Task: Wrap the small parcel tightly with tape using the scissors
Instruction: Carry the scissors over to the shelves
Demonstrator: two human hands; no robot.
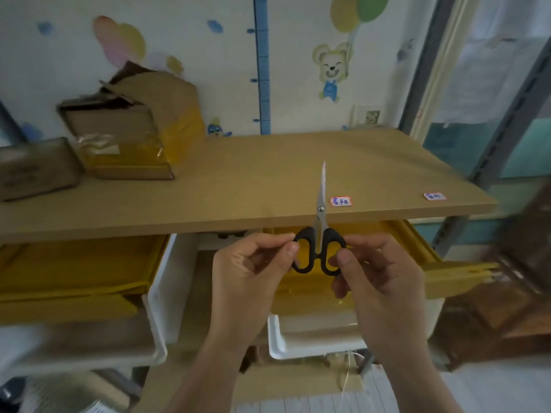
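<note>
1. Holding the scissors (pixel 319 248) by the black loops, your left hand (pixel 253 272) pinches the left loop and your right hand (pixel 375 278) pinches the right one, both just below the shelf (pixel 238 186) edge. The blades are closed and point up and away, past that edge.
2. Neither hand has a finger through a loop, so I judge the hold light: a slip could drop the scissors into the bins below the shelf, or the loops could spread and open the blades near your fingers.
3. Under the shelf on your left, a white bin (pixel 161 293) holds a stack of flat yellow sheets or envelopes; I cannot tell which.
4. Under the shelf on your right, a second bin (pixel 411 248) holds more yellow material under clear film.
5. No tape roll shows, so cutting may stall.
6. On the shelf, far left, stands a box (pixel 125 138) with yellow tape and torn flaps, probably the parcel; a darker box (pixel 32 168) lies beside it.
</note>
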